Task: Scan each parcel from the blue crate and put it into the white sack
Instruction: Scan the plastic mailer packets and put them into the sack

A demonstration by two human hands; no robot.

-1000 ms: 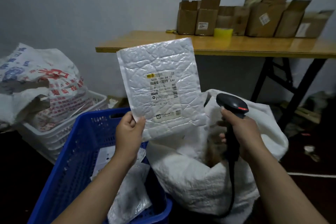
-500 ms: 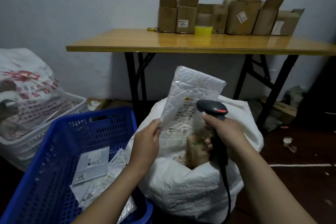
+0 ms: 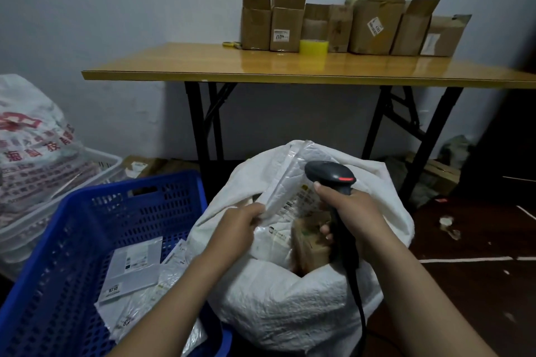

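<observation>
head view: parcel (image 3: pixel 291 182), a white padded mailer, stood tilted in the mouth of the white sack (image 3: pixel 290 304), printed label facing the camera, lower end beside a brown box (image 3: pixel 310 243) inside the sack.
left hand (image 3: pixel 237 226): fingers curled over the parcel's left edge, pinching it.
right hand (image 3: pixel 352 211): wrapped fully around the handle of the black scanner (image 3: pixel 330 175); scanner head sat just above the parcel's label, red strip showing; its cable ran down over the sack.
blue crate (image 3: pixel 72 240): just left of the sack; other flat parcels (image 3: pixel 133 264) lay in its bottom.
white basket (image 3: pixel 98 162): behind the crate, holding a printed bag (image 3: pixel 32 148).
table (image 3: pixel 203 69): against the wall behind the sack, carrying a row of open cardboard boxes (image 3: pixel 374 29) and a yellow tape roll (image 3: pixel 313 47).
</observation>
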